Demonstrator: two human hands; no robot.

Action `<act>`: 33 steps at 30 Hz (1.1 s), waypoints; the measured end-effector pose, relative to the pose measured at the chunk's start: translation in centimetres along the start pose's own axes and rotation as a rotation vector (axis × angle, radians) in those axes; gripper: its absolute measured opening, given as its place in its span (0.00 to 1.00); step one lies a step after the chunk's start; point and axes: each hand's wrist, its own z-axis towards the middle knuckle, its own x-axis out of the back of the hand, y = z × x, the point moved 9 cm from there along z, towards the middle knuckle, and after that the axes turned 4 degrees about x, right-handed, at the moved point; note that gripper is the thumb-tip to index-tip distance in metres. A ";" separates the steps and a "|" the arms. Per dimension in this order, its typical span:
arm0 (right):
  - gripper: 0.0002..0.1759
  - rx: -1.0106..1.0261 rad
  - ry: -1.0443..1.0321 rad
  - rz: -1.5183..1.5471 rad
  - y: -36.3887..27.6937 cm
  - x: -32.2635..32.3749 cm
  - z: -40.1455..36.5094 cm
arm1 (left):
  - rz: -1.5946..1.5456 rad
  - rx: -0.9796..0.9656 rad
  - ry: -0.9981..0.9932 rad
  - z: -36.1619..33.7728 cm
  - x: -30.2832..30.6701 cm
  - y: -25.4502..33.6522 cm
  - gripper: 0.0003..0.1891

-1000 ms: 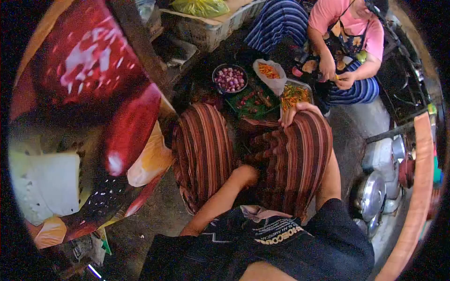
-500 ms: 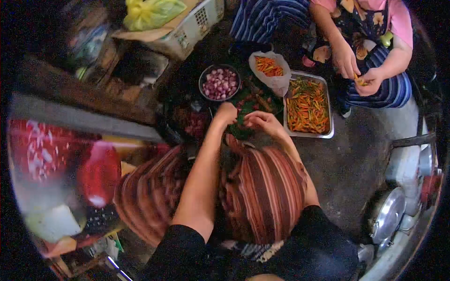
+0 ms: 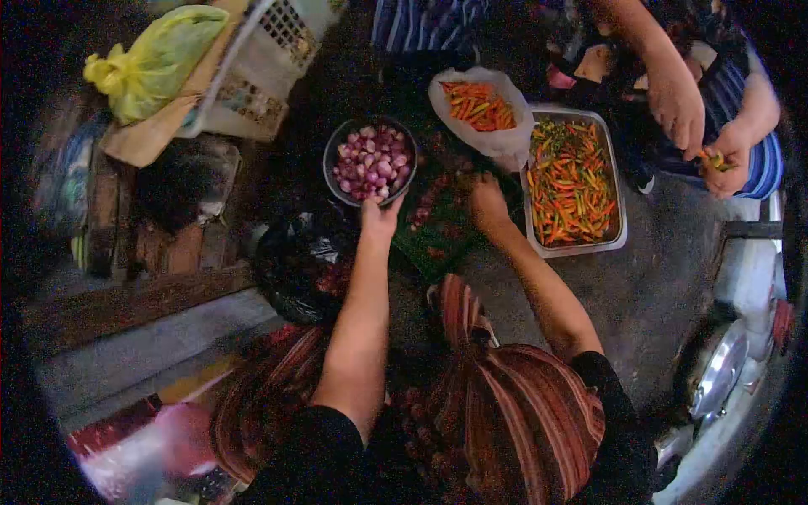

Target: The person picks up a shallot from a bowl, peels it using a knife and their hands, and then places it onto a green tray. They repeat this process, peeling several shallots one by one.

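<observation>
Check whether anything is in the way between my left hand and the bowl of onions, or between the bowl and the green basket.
Nothing visible is in the way. Your left hand grips the near rim of the bowl, and the green basket lies right beside it. The bag of chilies sits off to the right.

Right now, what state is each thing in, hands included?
Bowl: upright, heaped with shallots.
Metal tray: filled with chillies.
White bag: open, chillies inside.
Yellow bag: gathered at one end.
Black bag: crumpled.
Green tray: holding loose pieces, too dim to identify fully.
Left hand: at the bowl's near rim.
Right hand: at the green tray, grip unclear.
</observation>
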 end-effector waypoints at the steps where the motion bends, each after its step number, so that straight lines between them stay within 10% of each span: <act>1: 0.24 0.050 0.103 0.045 -0.2 1.0 -1.1 | -0.067 -0.033 0.100 -1.7 -0.8 0.2 0.38; 7: 0.22 -0.070 0.178 0.433 -2.3 12.5 -12.5 | -0.057 0.086 -0.055 -3.2 -3.0 1.6 0.39; 18: 0.25 -0.494 0.025 0.362 3.2 -0.7 -32.7 | -0.336 0.281 -0.089 -6.5 -6.0 5.5 0.41; 24: 0.30 -0.200 0.232 0.388 -3.2 10.7 -16.2 | -0.043 0.186 -0.106 -7.2 -6.0 9.1 0.39; 33: 0.29 0.483 0.291 -0.102 -15.4 -1.5 13.1 | 0.022 0.062 -0.081 -6.5 -5.2 9.7 0.40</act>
